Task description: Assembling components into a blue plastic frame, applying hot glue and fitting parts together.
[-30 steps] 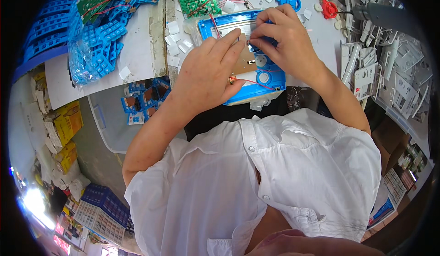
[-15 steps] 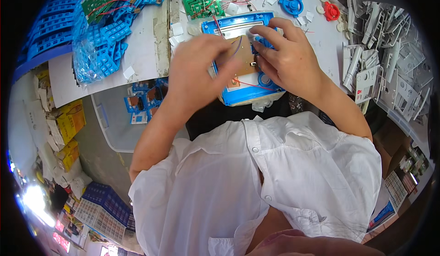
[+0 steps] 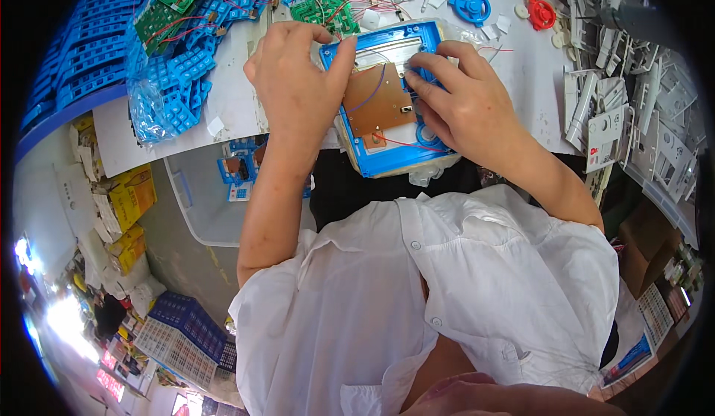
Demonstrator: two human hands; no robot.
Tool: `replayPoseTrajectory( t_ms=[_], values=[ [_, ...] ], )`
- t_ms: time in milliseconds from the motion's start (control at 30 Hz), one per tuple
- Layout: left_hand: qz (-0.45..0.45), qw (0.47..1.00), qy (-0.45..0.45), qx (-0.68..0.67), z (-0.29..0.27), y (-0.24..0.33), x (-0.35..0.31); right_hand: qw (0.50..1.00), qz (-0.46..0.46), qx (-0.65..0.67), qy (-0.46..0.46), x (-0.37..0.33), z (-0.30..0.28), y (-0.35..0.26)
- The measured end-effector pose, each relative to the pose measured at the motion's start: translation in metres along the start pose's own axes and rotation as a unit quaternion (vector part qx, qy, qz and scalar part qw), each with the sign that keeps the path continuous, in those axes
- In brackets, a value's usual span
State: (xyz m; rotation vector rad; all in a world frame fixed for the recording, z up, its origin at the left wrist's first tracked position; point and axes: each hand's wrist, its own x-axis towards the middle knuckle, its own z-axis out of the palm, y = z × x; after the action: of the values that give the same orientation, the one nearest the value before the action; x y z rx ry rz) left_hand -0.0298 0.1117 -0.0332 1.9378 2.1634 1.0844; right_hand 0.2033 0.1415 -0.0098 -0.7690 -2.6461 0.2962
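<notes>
A blue plastic casing [image 3: 381, 169] lies at the table's near edge, over my lap. Inside it sits a brown circuit board [image 3: 370, 103] with a small switch at its right edge and thin blue and red wires. My left hand [image 3: 296, 77] is by the casing's upper left corner, thumb and fingers apart, with nothing visible between them. My right hand [image 3: 474, 103] rests over the casing's right side. Its thumb and index fingertip close together at the board's upper right edge; what they pinch is hidden.
Green circuit boards [image 3: 325, 12] with red wires lie beyond the casing. Blue keypad pieces [image 3: 186, 66] heap up at left, white plastic parts [image 3: 648, 118] at right. Blue and red ring-shaped parts [image 3: 541, 14] lie at the far right. A clear bin [image 3: 195, 207] stands below the table.
My left hand has moved from over the board up and left to the casing's corner, uncovering the board. My right hand stays at the board's right edge.
</notes>
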Motion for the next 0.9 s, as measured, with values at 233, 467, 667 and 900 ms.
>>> replayPoseTrajectory(
  t_ms=[233, 467, 667, 900],
  values=[
    [-0.015, 0.996, 0.001, -0.088, 0.011, -0.001, 0.002, 0.997, -0.02, 0.069, 0.027, 0.012, -0.008, 0.021],
    [-0.035, 0.985, -0.026, -0.17, 0.003, 0.003, -0.004, 0.978, -0.003, 0.207, 0.01, 0.075, 0.012, 0.039],
    [-0.151, 0.944, -0.076, -0.283, -0.014, 0.0, -0.008, 0.977, 0.004, 0.213, -0.01, 0.086, 0.009, 0.036],
    [-0.2, 0.893, -0.054, -0.399, -0.007, 0.008, -0.011, 0.994, -0.016, 0.097, 0.05, 0.07, -0.002, 0.035]
  ],
)
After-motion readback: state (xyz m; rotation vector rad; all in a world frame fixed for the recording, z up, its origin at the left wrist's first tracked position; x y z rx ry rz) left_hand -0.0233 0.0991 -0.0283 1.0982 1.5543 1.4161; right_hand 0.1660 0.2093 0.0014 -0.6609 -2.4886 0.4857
